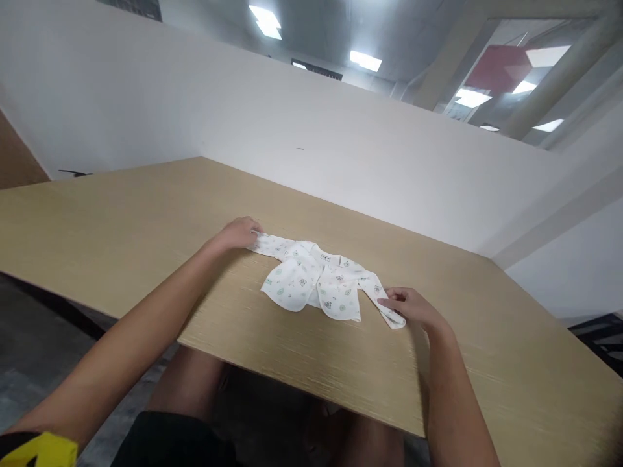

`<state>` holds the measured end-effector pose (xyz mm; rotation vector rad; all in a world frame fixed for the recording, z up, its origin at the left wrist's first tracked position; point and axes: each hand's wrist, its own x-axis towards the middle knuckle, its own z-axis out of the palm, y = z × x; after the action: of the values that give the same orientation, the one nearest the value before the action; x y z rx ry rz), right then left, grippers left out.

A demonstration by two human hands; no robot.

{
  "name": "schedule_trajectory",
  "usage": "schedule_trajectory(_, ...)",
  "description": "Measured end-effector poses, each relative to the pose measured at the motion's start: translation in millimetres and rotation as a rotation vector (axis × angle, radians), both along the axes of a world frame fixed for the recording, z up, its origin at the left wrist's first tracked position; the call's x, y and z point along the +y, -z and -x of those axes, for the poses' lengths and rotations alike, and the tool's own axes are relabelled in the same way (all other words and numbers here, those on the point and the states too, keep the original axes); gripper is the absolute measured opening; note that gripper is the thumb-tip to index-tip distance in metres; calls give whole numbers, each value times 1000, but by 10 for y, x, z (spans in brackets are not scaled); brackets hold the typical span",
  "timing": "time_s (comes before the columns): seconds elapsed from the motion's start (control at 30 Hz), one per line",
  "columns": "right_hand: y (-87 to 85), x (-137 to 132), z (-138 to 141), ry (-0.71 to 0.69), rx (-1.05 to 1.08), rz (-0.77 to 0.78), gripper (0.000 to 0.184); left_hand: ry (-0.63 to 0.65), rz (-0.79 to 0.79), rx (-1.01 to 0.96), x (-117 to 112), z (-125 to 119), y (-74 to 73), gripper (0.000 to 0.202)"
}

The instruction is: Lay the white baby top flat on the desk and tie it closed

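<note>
A small white baby shirt [335, 285] with a green and dark print lies spread on the tabletop, its front open in two rounded flaps and its collar toward the wall. My left hand [239, 233] is closed on the cuff end of the left-side sleeve, which stretches out straight; the fingertips are partly hidden. At the other sleeve, which slants down toward me, my right hand [409, 305] grips the edge between thumb and fingers, a little above the cuff.
The wood-grain table [292, 350] has its near edge just above my legs. A white partition wall [311, 155] rises behind it, with another wall at the right. Dark bars [601, 337] show beyond the table's right edge.
</note>
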<state>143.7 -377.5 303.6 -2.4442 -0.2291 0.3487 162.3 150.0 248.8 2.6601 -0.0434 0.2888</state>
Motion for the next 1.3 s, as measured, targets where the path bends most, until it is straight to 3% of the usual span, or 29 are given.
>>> schedule_trajectory(0.13,43,48,-9,-66,-16,40,59,30,-157,60,-277,-94,217,51)
schedule_trajectory(0.2,41,65,-28,-53,-130,74,47,-8,-223,70,-431,-99,289,57)
schedule_trajectory(0.33,-54,-13,-80,151,-844,93,30,-29,-225,106,-580,-78,338,66)
schedule_trajectory(0.4,-113,-106,-78,149,-1002,82,32,-15,-225,121,-586,-64,326,68)
schedule_trajectory(0.47,-144,-204,-56,64,-862,101,37,-11,-230,126,-579,-47,301,68)
schedule_trajectory(0.53,-137,-284,-45,74,-720,87,43,-12,-233,128,-576,-31,278,67)
schedule_trajectory(0.7,15,-373,-191,305,-799,-31,53,-22,-241,88,-579,-35,273,60)
schedule_trajectory(0.83,185,-354,-350,437,-629,2,64,-8,-243,66,-573,-63,300,57)
schedule_trajectory(0.93,288,-337,-410,618,-450,42,61,-10,-236,68,-568,-67,307,58)
schedule_trajectory(1.0,337,-332,-434,638,-392,5,55,-18,-229,75,-566,-62,304,58)
schedule_trajectory(1.07,362,-325,-454,607,-418,-83,49,-17,-228,80,-565,-59,300,58)
schedule_trajectory(1.17,334,-311,-466,580,-681,-273,44,-18,-234,82,-563,-64,299,59)
schedule_trajectory(1.3,191,-301,-405,682,-972,-532,52,-21,-228,85,-565,-68,302,61)
